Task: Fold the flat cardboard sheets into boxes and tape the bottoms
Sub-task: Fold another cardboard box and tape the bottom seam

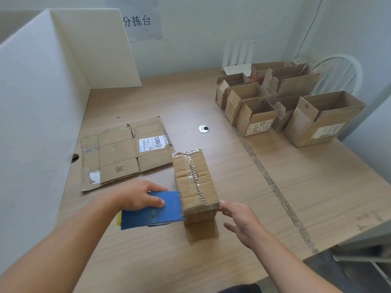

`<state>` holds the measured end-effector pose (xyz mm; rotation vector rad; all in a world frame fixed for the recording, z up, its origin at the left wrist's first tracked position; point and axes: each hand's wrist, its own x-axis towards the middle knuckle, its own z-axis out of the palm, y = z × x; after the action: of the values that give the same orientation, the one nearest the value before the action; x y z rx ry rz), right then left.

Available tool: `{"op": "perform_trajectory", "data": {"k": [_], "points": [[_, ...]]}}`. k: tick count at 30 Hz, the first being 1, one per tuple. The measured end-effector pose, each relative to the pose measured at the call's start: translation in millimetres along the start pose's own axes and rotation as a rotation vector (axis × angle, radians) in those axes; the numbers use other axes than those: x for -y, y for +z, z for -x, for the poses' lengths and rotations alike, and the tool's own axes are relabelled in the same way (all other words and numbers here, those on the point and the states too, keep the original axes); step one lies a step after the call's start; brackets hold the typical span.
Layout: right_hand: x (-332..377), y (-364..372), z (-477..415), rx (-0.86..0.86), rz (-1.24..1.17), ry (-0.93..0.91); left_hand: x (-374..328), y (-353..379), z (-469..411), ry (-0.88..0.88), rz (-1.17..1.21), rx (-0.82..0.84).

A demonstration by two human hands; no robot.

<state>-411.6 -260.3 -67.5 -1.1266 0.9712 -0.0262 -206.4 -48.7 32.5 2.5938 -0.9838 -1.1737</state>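
Observation:
A small cardboard box (pixel 195 180) stands bottom-up on the wooden table (pixel 285 197), clear tape running along its centre seam. My left hand (pixel 138 196) grips a blue tape dispenser (pixel 154 210) whose front edge is against the box's near left corner. My right hand (pixel 239 220) touches the box's near right corner with thumb and fingertips, its fingers loosely spread. Flat cardboard sheets (pixel 124 153) lie stacked to the left behind the dispenser.
Several folded open boxes (pixel 275 102) stand in a group at the back right of the table. A white partition (pixel 42 98) walls off the left side. A round cable grommet (pixel 204 129) sits mid-table. A white chair (pixel 338 70) stands behind the boxes.

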Motion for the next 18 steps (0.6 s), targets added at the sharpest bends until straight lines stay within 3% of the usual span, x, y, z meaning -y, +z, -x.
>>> {"op": "perform_trajectory", "data": {"k": [4, 7, 9, 14, 18], "points": [[5, 7, -3, -0.039, -0.073, 0.122, -1, -1, -1, 0.000, 0.003, 0.007], [2, 13, -7, -0.106, -0.096, 0.102, -1, -1, -2, -0.004, -0.006, 0.008], [-4, 16, -7, -0.162, 0.011, -0.044, -1, -1, -2, 0.000, -0.008, -0.001], [-26, 9, -15, -0.322, 0.659, -0.712, -2, -1, -4, 0.006, -0.020, 0.011], [-23, 1, -26, -0.353, 0.964, -0.910, -1, -2, -4, 0.007, -0.013, 0.011]]}}
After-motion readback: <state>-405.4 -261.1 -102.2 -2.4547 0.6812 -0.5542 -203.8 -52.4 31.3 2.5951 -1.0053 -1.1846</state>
